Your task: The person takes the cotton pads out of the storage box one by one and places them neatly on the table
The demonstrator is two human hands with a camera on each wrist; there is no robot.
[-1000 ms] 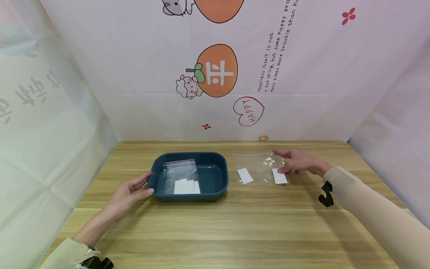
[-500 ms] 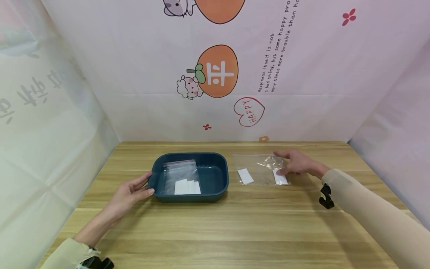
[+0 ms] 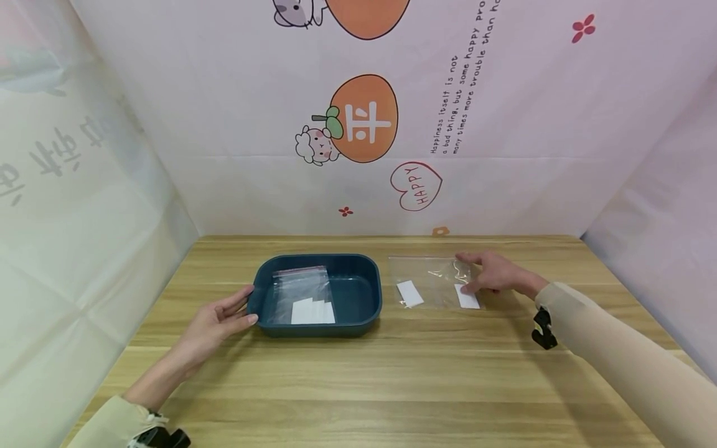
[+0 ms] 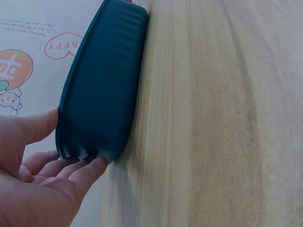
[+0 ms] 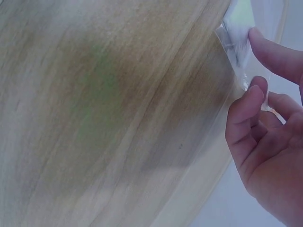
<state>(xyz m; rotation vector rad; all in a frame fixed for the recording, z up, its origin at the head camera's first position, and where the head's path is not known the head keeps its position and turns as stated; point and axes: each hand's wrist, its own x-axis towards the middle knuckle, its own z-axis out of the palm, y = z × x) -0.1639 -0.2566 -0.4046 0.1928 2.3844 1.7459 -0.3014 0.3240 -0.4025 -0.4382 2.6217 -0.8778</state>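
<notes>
Left hand (image 3: 210, 325) at the tub (image 3: 313, 330), right hand (image 3: 498, 272) on a clear bag (image 3: 434, 283)

Nearest, at the bottom left, is a pale left sleeve (image 3: 106, 424) with a black device (image 3: 162, 438) at its cuff. The right sleeve (image 3: 610, 348) slants in from the lower right, with a second black device (image 3: 543, 326) near its wrist. Both arms reach over a wooden table (image 3: 358, 392).

The left hand rests against the left end of the dark blue tub, thumb and fingers spread well apart; the thumb touches the rim and the fingertips touch the end wall. The tub stands upright on the table, and in it lies a zip bag (image 3: 302, 283) with white cards (image 3: 310, 312) in its near part.

Just beside the tub, to the right, the clear bag lies on the table, with one white card (image 3: 410, 294) toward its left and another white card (image 3: 467, 297) toward its right. The right hand holds the bag's right end, its thumb on top by the right-hand card and its other fingers curled at the edge.

Behind the table hangs a white cloth (image 3: 252, 93) printed with a red heart (image 3: 416, 186), an orange fruit (image 3: 364, 118) and a sheep (image 3: 316, 146).
</notes>
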